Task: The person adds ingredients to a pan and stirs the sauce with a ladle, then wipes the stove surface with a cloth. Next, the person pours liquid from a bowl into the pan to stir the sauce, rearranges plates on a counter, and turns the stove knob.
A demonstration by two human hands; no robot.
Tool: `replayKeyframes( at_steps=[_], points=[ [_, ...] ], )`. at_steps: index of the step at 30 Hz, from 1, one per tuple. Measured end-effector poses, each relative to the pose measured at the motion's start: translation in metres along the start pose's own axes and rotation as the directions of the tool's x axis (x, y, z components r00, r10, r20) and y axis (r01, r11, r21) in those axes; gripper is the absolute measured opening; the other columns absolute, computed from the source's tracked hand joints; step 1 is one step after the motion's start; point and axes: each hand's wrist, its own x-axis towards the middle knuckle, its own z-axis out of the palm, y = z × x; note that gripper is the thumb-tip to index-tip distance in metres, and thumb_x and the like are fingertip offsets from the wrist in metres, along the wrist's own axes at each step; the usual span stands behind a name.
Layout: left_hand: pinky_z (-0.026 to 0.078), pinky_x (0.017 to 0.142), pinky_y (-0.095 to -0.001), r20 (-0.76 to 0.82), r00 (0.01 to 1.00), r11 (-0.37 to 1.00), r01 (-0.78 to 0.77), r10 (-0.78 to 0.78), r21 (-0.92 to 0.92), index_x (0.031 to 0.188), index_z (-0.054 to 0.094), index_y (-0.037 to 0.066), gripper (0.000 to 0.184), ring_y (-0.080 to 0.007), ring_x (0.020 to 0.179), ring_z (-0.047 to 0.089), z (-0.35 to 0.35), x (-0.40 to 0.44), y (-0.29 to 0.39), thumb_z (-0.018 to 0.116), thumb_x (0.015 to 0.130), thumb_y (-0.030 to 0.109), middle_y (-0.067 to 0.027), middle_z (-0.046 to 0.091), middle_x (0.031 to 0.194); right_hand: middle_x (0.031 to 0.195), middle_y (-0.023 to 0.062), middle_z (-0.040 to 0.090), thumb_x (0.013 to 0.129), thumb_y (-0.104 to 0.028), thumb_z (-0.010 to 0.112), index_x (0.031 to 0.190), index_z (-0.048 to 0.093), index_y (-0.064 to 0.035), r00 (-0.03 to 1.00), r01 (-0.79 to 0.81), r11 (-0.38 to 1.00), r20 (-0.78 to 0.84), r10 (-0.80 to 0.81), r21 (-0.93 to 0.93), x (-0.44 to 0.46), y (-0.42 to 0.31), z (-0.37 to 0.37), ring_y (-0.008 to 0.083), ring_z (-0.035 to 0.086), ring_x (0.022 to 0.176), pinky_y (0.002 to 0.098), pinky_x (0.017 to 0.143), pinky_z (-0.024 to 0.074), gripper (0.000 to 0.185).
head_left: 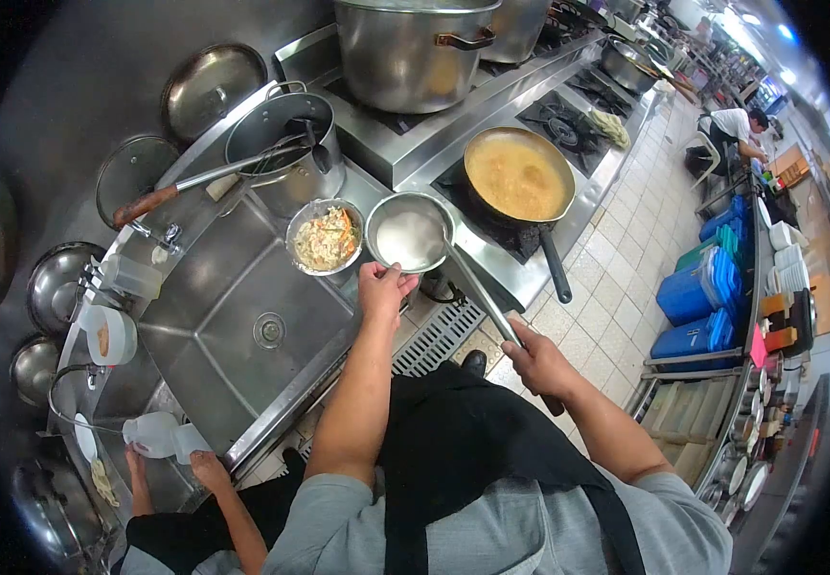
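Okay so in the head view the left hand (388,283) has its fingers pinched on the near rim of a metal bowl (405,203) with whitish liquid in it, and the right hand (537,358) is wrapped around the shaft of a long-handled tool (484,294). The bowl is up near the stove's left edge, by the far right corner of the sink (242,287); can't tell if anything's propping it up underneath. Relation that matters imo: the bowl lies up and left of the right hand's grip, and the tool's long axis slants from the bowl's right rim down to that fist. Whether its far end dips in or joins the bowl, no clue. Left hand's way closer to the bowl. Right hand's nearer the frying pan (472,151) full of brownish liquid, on the stove's front burner, handle sticking out past the front edge. Counts: one bowl of whitish liquid, one bowl of chopped food (327,240) just beside it at the sink's corner, one frying pan, one held tool, two big pots (386,62) along the stove's back edge.
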Motion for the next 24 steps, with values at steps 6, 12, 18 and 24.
replayKeyframes(
  at_steps=[6,12,18,24],
  points=[
    [0.062,0.065,-0.0347,-0.001,1.000,0.999,-0.027,0.027,0.028,0.100,0.034,0.002,0.020,-0.0250,0.073,0.066,0.004,-0.005,0.004,0.053,0.093,0.001,-0.0156,0.052,0.095,0.061,-0.0011,0.043,0.100,-0.025,0.049,0.146,0.035,-0.0113,0.965,-0.239,0.834,0.219,0.145,0.498,-0.008,-0.019,-0.017,0.0092,0.039,0.041,0.0250,0.038,0.0370,0.050],
    [0.061,0.068,-0.0367,-0.030,0.999,1.000,-0.017,0.017,0.003,0.101,0.035,0.001,0.020,-0.0270,0.075,0.066,0.003,-0.006,0.001,0.053,0.093,0.001,-0.0169,0.052,0.095,0.063,-0.0004,0.045,0.100,-0.022,0.048,0.143,0.038,-0.0086,0.979,-0.168,0.916,0.170,0.112,0.365,-0.020,-0.032,-0.020,0.0074,0.041,0.041,0.0243,0.038,0.0370,0.046],
    [0.060,0.071,-0.0379,-0.005,1.000,1.000,0.016,-0.016,-0.026,0.102,0.037,0.001,0.021,-0.0288,0.079,0.066,0.000,-0.015,0.001,0.056,0.093,0.004,-0.0162,0.052,0.096,0.072,0.0086,0.059,0.097,-0.023,0.053,0.143,0.038,-0.0099,1.000,-0.015,0.999,-0.012,0.014,-0.049,-0.023,-0.031,-0.024,0.0222,0.061,0.063,0.0352,0.061,0.0503,0.050],
    [0.060,0.071,-0.0369,0.051,0.996,0.997,0.078,-0.078,-0.002,0.100,0.037,0.002,0.022,-0.0284,0.080,0.066,0.000,-0.016,0.001,0.058,0.093,0.007,-0.0146,0.052,0.096,0.103,0.0288,0.064,0.095,-0.025,0.054,0.144,0.036,-0.0097,0.991,-0.015,0.944,-0.130,-0.029,-0.330,-0.013,-0.024,-0.012,0.0432,0.060,0.104,0.0444,0.085,0.0479,0.055]
  ],
)
